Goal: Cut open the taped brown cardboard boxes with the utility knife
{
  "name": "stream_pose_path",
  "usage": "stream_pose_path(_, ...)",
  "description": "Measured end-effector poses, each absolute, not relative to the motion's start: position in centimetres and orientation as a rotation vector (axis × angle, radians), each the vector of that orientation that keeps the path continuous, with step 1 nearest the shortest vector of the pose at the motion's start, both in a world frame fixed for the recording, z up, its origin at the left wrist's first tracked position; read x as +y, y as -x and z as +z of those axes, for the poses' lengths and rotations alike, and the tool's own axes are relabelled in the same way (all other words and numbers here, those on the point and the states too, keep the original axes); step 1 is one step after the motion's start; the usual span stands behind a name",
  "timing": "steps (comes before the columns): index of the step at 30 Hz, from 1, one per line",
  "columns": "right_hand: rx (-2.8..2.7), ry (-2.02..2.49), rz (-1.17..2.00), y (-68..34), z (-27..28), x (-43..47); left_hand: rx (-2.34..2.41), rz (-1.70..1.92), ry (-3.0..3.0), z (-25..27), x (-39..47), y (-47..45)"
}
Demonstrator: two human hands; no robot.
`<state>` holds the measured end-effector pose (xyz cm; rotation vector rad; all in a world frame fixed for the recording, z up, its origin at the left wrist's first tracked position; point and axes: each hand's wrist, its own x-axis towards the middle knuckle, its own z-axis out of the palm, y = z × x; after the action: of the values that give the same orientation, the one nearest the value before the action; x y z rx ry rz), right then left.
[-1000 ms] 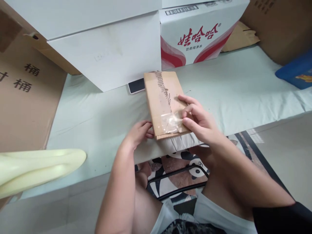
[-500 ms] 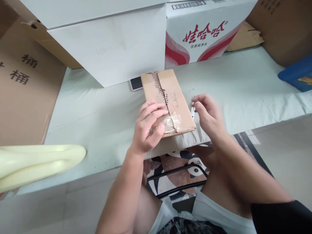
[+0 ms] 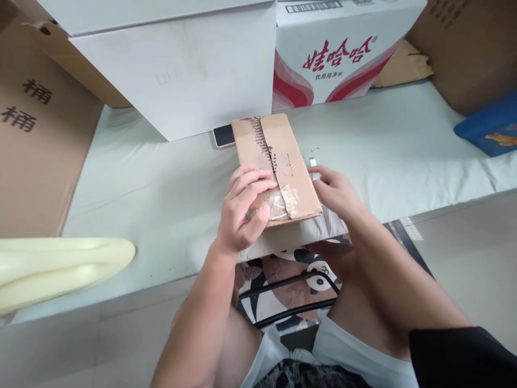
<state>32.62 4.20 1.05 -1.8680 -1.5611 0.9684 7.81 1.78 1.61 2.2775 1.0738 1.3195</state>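
A small brown cardboard box [image 3: 297, 161] lies at a slant on the pale green cloth. Its top seam is torn along the middle, with clear tape [image 3: 283, 202] across the near end. My left hand [image 3: 244, 207] rests over the near left part of the box, fingers stretched flat across the top and the thumb by the tape. Just beside the right edge of the box, my right hand [image 3: 333, 188] has its fingers curled around a narrow whitish tool [image 3: 312, 161]. Only the tool's far end shows; its exact kind is unclear.
Behind the box stand a large white carton [image 3: 173, 81] and a red-and-white water carton [image 3: 331, 64]. A phone [image 3: 223, 136] sticks out at the box's far left corner. A pale yellow object [image 3: 64, 264] is at left, a blue container [image 3: 488, 129] at right.
My right hand has moved left and slightly nearer, up against the box's right side; the tool's visible end has shifted left. My left hand stays on the box.
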Motion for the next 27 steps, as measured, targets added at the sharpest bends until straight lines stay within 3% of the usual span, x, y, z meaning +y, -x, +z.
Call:
stream_pose_path(3, -1.181, 1.32, 1.1, -32.8, 1.6, 4.2, 1.058, 1.358, -2.304, 1.4, 1.9, -7.9)
stream_pose_path(6, -1.012, 0.962, 0.993, -32.5, 3.3, 3.3, 0.978, 1.455, -2.315, 1.1, 2.1, -8.0)
stream_pose_path(12, -1.039, 0.956, 0.621, -31.2, 6.6, 0.0, 0.881, 1.467, -2.324, 0.6, 2.3, -8.1)
stream_pose_path(20, -1.208, 0.97, 0.814, -30.7, 7.7, -1.4, 0.936, 1.373, -2.352, 0.4, 1.8, -8.5)
stream_pose_path(27, -1.493, 1.011, 0.635, -30.6, 7.2, -2.0, 0.979, 1.365, -2.352, 0.5, 1.7, -8.7)
